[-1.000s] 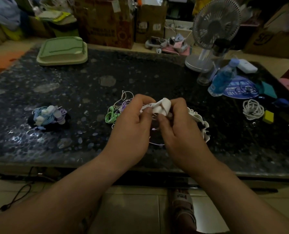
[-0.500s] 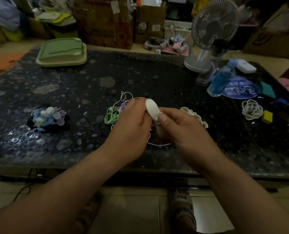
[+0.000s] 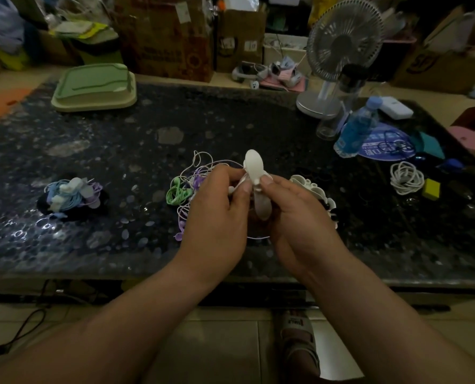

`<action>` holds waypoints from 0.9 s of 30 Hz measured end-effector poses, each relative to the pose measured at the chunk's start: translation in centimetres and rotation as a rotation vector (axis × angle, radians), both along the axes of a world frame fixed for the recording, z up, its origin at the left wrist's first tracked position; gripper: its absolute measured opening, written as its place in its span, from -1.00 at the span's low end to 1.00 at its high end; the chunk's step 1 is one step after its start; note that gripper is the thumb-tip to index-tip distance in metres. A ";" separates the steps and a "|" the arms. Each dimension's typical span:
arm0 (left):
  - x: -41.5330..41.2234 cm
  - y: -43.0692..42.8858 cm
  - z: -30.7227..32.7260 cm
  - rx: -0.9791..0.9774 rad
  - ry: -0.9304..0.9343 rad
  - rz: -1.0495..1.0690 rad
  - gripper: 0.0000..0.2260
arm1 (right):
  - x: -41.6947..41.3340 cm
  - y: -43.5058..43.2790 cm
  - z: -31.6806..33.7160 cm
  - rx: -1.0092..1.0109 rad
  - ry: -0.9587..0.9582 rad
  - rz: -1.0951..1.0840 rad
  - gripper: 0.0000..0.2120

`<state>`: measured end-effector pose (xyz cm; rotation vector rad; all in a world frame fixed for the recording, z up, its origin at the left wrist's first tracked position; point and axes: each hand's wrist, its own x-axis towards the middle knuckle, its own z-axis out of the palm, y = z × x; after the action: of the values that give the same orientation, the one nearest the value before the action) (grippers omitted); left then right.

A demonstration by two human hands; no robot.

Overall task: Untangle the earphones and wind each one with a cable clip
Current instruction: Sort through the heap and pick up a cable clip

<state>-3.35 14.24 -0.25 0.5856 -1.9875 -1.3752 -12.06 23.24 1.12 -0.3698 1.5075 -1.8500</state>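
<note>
A white cable clip [image 3: 256, 184] stands upright between my hands above the dark table. My left hand [image 3: 217, 214] pinches a white earphone cable against the clip's side. My right hand [image 3: 294, 217] grips the clip's lower half with thumb and fingers. Behind my left hand lies a tangle of green [image 3: 178, 193], purple [image 3: 197, 180] and white earphones. A pile of white clips [image 3: 313, 189] sits just right of my right hand. Wound earphones with clips [image 3: 70, 194] lie at the left.
The speckled dark table [image 3: 120, 151] carries a green lidded box [image 3: 93, 87] at the back left, a fan [image 3: 338, 51], a blue bottle [image 3: 355, 131] and a coiled white cable [image 3: 406, 178] on the right. Cardboard boxes stand behind. My sandalled foot [image 3: 300, 347] is on the floor tiles below.
The clip was folded between my fingers a second ago; now it stands opened upright. My right hand has shifted lower on it, while my left keeps the cable against it.
</note>
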 end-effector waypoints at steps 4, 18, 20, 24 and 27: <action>-0.1 -0.3 0.4 0.182 -0.086 -0.067 -0.79 | -0.1 0.1 -0.1 0.061 0.057 -0.004 -0.76; -0.5 -2.2 1.3 0.924 -0.008 -0.296 -0.72 | -1.4 0.6 0.5 0.244 0.377 0.065 -0.75; -0.7 -2.4 1.4 0.979 0.003 -0.289 -0.73 | -1.6 0.6 0.4 0.246 0.319 0.005 -0.76; -0.9 -3.1 1.5 1.022 0.087 -0.212 -0.73 | -1.3 0.6 0.3 0.195 0.048 -0.107 -0.75; -0.9 -2.9 1.7 1.010 0.137 -0.171 -0.64 | 0.2 0.5 -0.2 0.150 0.026 0.048 -0.71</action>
<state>-4.20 11.34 1.48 0.7157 -1.1372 -2.4364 -11.87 23.77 0.89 -0.3567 1.6288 -1.6891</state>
